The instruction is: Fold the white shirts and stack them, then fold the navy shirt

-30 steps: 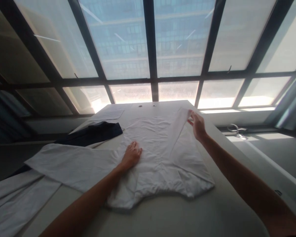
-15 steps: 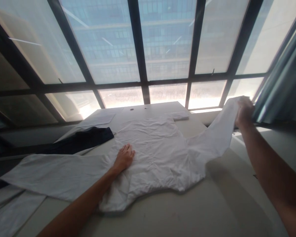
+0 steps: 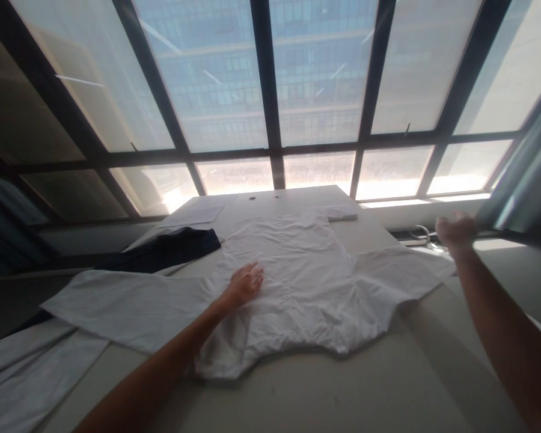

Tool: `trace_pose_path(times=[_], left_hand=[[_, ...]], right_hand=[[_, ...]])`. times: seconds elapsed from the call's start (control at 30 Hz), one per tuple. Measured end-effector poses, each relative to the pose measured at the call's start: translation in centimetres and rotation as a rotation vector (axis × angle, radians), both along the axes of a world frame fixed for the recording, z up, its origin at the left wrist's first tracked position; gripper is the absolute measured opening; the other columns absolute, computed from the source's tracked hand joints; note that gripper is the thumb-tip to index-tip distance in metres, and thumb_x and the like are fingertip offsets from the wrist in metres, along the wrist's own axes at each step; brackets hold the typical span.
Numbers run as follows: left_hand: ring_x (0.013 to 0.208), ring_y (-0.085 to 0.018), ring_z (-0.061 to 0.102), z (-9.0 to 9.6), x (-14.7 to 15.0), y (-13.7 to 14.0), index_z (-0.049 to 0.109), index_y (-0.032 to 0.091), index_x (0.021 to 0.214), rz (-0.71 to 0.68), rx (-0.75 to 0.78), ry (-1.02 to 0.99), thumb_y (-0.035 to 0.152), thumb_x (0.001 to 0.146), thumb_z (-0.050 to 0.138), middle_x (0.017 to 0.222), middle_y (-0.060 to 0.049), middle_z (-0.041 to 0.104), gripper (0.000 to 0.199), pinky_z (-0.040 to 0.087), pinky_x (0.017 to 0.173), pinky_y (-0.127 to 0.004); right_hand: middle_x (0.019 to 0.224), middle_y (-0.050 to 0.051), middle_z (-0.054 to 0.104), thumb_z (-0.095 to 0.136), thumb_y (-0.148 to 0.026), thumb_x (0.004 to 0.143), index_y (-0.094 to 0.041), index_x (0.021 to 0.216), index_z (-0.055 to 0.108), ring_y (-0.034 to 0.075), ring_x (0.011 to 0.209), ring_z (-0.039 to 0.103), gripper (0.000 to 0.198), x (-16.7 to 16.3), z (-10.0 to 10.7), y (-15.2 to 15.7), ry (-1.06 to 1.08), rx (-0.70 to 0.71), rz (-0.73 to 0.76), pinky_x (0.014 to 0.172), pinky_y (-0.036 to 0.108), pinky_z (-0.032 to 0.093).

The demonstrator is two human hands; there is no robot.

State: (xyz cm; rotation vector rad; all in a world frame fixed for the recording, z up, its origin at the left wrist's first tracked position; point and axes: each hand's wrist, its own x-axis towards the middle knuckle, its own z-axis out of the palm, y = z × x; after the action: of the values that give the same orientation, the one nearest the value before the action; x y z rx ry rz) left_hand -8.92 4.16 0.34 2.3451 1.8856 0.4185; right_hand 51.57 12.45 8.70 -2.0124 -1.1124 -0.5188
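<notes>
A white long-sleeved shirt (image 3: 297,276) lies spread on the table, its body wrinkled and gathered along the middle. My left hand (image 3: 246,282) rests on the left part of the body, palm down with fingers stretched out. One sleeve (image 3: 135,304) reaches left, and the other sleeve (image 3: 397,270) stretches right to the table's edge. Just past the end of that right sleeve is my right hand (image 3: 457,231), raised slightly above the cuff. It is smeared by motion, so its fingers and any grip on the cloth are unclear.
Dark cloth (image 3: 171,249) lies behind the left sleeve, and more white cloth (image 3: 40,373) at front left. A small folded white piece (image 3: 342,212) sits beyond the shirt on the white table (image 3: 293,198). Pale cable-like loops (image 3: 426,236) show beside the right hand; a curtain (image 3: 527,162) hangs far right.
My right hand has come down from its raised position, and the right sleeve it held up now lies flatter. My left hand stays on the shirt. The view has shifted slightly.
</notes>
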Motion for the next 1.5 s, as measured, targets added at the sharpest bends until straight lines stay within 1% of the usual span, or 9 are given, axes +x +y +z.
trace_pose_path(times=[0.17, 0.3, 0.43, 0.7, 1.0, 1.17, 1.27, 1.37, 1.5], left_hand=[[0.109, -0.027, 0.062, 2.9, 1.8, -4.5, 0.073, 0.026, 0.110, -0.270, -0.158, -0.167, 0.041, 0.088, 0.062, 0.115, -0.011, 0.066, 0.029, 0.044, 0.102, -0.036], [0.092, -0.023, 0.065, 4.3, 1.8, -7.1, 0.074, 0.022, 0.108, -0.278, -0.370, -0.230, 0.045, 0.083, 0.067, 0.111, -0.008, 0.066, 0.034, 0.051, 0.086, -0.032], [0.089, -0.022, 0.066, 4.9, 1.4, -8.3, 0.073, 0.016, 0.107, -0.196, -0.456, -0.309, 0.038, 0.076, 0.072, 0.106, -0.008, 0.070, 0.038, 0.051, 0.078, -0.029], [0.094, -0.023, 0.065, 5.5, 0.5, -9.4, 0.069, 0.013, 0.126, -0.153, -0.607, -0.528, 0.037, 0.071, 0.079, 0.108, -0.011, 0.072, 0.061, 0.049, 0.079, -0.030], [0.074, -0.014, 0.062, 9.0, 0.9, -12.4, 0.071, 0.020, 0.125, -0.647, -0.901, -0.544, 0.063, 0.094, 0.055, 0.103, -0.007, 0.075, 0.055, 0.047, 0.066, -0.023], [0.070, -0.014, 0.066, 8.8, 2.2, -13.1, 0.074, 0.020, 0.119, -0.758, -0.985, -0.431, 0.064, 0.097, 0.049, 0.103, -0.008, 0.076, 0.055, 0.050, 0.066, -0.024], [0.081, -0.017, 0.069, 8.3, 3.7, -12.5, 0.075, 0.018, 0.114, -0.671, -0.657, -0.460, 0.055, 0.102, 0.047, 0.103, -0.009, 0.076, 0.048, 0.053, 0.074, -0.026], [0.119, -0.023, 0.062, 6.8, 5.4, -12.0, 0.066, 0.022, 0.130, -0.626, -0.240, -0.336, 0.041, 0.103, 0.049, 0.129, -0.009, 0.068, 0.037, 0.046, 0.103, -0.036], [0.148, -0.027, 0.031, 3.7, 7.0, -12.4, 0.039, 0.026, 0.154, -0.739, -0.093, -0.050, 0.036, 0.100, 0.053, 0.157, -0.009, 0.042, 0.057, 0.023, 0.122, -0.047]], right_hand=[[0.114, 0.021, 0.071, 0.055, -0.019, 0.087, -0.007, 0.119, 0.070, 0.026, 0.102, 0.065, 0.038, -11.5, -0.7, -1.9, 0.192, -0.127, 0.572, 0.090, 0.034, 0.046], [0.074, 0.006, 0.071, 0.052, -0.030, 0.090, -0.013, 0.088, 0.074, 0.019, 0.069, 0.062, 0.027, -21.2, -3.3, -6.3, 0.188, -0.416, 1.071, 0.065, 0.027, 0.044], [0.063, 0.002, 0.066, 0.055, -0.035, 0.090, -0.015, 0.078, 0.071, 0.015, 0.058, 0.056, 0.029, -27.2, -6.2, -11.2, 0.161, -0.681, 1.248, 0.057, 0.026, 0.037], [0.076, -0.004, 0.055, 0.066, -0.017, 0.074, -0.016, 0.134, 0.057, 0.013, 0.066, 0.051, 0.061, -29.1, -7.3, -14.2, 0.463, -0.656, 1.427, 0.062, 0.023, 0.041], [0.101, 0.005, 0.072, 0.075, -0.029, 0.078, -0.021, 0.113, 0.073, 0.020, 0.094, 0.066, 0.036, -25.6, -1.4, -19.2, 0.382, -0.996, 1.871, 0.084, 0.031, 0.051], [0.102, 0.006, 0.077, 0.074, -0.045, 0.083, -0.020, 0.113, 0.077, 0.022, 0.093, 0.070, 0.039, -25.5, -0.8, -20.1, 0.253, -1.130, 1.962, 0.084, 0.031, 0.052], [0.101, 0.008, 0.078, 0.058, -0.043, 0.095, -0.018, 0.109, 0.078, 0.023, 0.092, 0.071, 0.035, -27.0, -2.3, -18.4, 0.310, -0.856, 1.796, 0.082, 0.033, 0.054], [0.115, 0.012, 0.074, 0.050, -0.032, 0.096, -0.017, 0.118, 0.074, 0.027, 0.107, 0.068, 0.036, -29.7, -4.8, -16.4, 0.299, -0.463, 1.450, 0.096, 0.042, 0.051], [0.143, 0.019, 0.056, 0.040, -0.018, 0.093, -0.008, 0.141, 0.057, 0.027, 0.136, 0.049, 0.052, -33.2, -8.0, -15.5, 0.066, -0.431, 1.288, 0.114, 0.045, 0.037]])
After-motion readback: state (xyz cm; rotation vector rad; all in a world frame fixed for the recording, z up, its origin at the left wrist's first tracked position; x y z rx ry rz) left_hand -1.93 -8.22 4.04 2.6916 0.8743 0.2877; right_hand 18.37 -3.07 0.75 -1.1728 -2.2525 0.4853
